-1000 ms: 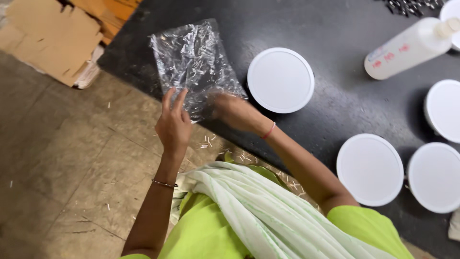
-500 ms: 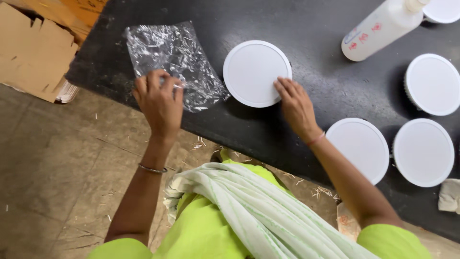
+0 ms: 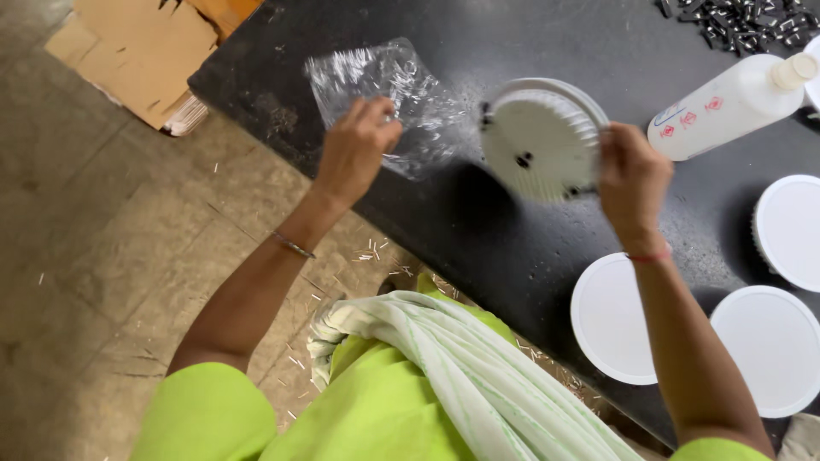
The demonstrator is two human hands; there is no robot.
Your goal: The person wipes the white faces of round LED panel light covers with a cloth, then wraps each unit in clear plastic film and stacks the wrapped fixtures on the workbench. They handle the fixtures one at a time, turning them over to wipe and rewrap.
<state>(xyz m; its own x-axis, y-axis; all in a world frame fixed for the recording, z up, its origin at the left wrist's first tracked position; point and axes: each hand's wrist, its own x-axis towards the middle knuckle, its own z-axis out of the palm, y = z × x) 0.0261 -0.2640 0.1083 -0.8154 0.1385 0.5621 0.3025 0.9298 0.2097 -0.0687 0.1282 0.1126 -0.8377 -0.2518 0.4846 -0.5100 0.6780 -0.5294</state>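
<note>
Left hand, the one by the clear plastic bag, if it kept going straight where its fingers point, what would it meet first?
The left hand already has its fingers on the clear plastic bag. Going on up and right, it would probably just slide further over the bag on the black table; height is hard to judge.

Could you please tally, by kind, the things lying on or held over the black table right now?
White round discs: 4, one tilted in the right hand at, three flat at.
Clear plastic bags: 1, under the left hand.
White squeeze bottles: 1.
Piles of small dark screws: 1.
Total: 7.
</note>
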